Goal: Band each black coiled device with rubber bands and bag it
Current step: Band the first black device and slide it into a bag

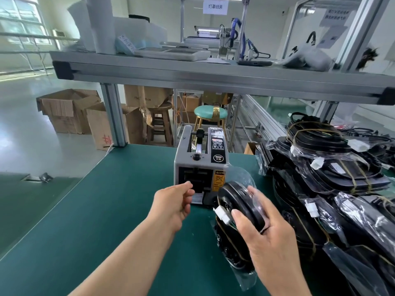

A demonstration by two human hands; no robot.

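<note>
My right hand (271, 242) grips a black round coiled device (239, 201) inside a clear plastic bag (243, 176), tilted on edge above the green mat. A white connector (222, 214) and tan rubber bands show on the device. My left hand (177, 201) reaches toward the front slot of the grey tape dispenser (201, 167), with its fingers curled at the outlet; whether it pinches a piece of tape is not visible. A second bagged black device (233, 248) lies on the mat under my right hand.
A pile of bagged, banded black devices (333, 171) fills the right side of the green table (96, 221). An aluminium shelf (192, 75) runs overhead. Cardboard boxes (68, 110) and stools (210, 116) stand on the floor beyond the table.
</note>
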